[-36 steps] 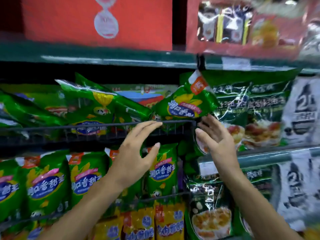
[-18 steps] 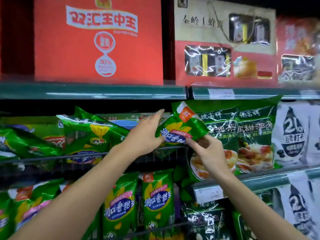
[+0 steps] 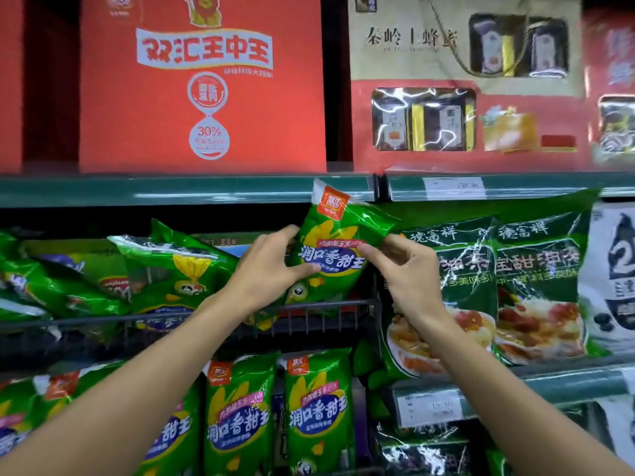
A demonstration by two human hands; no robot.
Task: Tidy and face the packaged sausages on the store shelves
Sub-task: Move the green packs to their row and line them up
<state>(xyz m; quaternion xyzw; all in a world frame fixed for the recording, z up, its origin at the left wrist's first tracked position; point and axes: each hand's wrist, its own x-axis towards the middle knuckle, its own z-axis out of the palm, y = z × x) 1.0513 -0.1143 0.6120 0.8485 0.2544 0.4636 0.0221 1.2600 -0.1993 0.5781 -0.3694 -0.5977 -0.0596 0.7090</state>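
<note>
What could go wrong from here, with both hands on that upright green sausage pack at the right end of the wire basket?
1. The green sausage pack is gripped by the left hand and pinched by the right hand; once released it may tip forward over the low wire basket front.
2. The toppled green packs beside it lie tilted, so it has little side support.
3. Its top corner sits near the shelf edge and could crumple.
</note>
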